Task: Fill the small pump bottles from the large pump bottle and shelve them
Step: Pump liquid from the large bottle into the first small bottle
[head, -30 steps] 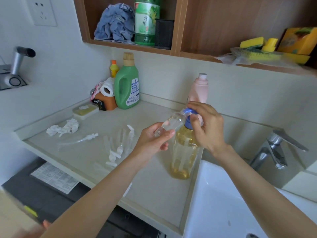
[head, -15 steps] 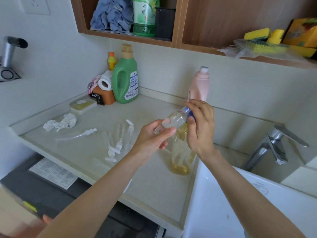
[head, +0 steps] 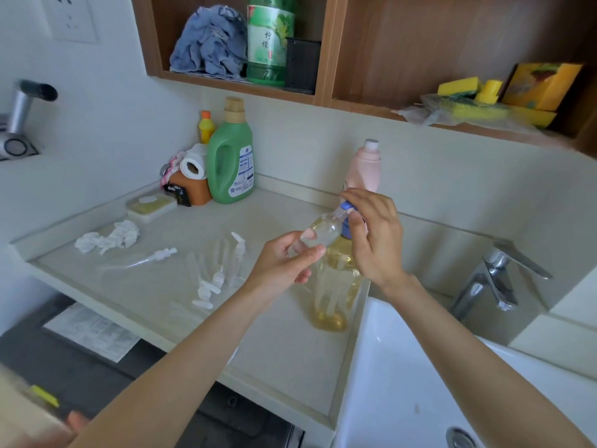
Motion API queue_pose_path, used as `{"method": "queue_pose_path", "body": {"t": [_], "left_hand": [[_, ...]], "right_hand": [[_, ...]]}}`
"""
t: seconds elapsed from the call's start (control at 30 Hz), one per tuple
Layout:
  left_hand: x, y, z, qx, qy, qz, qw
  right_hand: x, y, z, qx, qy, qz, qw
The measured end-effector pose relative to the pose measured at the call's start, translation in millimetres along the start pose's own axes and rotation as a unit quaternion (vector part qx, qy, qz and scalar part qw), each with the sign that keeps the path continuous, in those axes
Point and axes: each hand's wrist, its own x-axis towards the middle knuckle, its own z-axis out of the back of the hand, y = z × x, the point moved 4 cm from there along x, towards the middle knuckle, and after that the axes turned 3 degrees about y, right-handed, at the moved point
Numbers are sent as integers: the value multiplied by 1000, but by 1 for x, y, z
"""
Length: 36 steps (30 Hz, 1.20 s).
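Filling is the step in hand: your left hand [head: 284,263] has its grip curled round a small bottle [head: 318,232], tilted with its open neck up at the blue pump [head: 347,206] of the large bottle [head: 336,286], which stands on the table [head: 161,286] at the edge next to the sink [head: 403,367]. Your right hand [head: 374,240] sits over the pump head, fingers curled about it, apparently working it. A little yellowish liquid shows in the small bottle, so by my reading it is only partly full. Next you likely need more strokes with the neck held right under the nozzle, then one of the loose pump tops [head: 206,286] lying on the table to the left screwed on, before it goes up on the shelf [head: 239,87]. Spill risk looks real, since the neck is narrow and tilted. Writing is scarce: the green bottle on the shelf [head: 269,40] carries two Chinese characters reading lemon; the green jug [head: 231,160] has a blue and white label too small to read
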Motion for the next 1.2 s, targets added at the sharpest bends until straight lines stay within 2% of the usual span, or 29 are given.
{"method": "queue_pose_path", "body": {"t": [0.7,1.03,1.2], "left_hand": [[-13,-8,-11,-29,0,-66,997],[-15,-5,-8,-23,-47,-85,995],[-9,-4,-7,-30,-53,-68,996]], "right_hand": [[-8,-4,-6,58,-47,-3,997],[-9,-4,-7,56,-51,-7,997],[-8,-4,-6,37,-34,-4,999]]}}
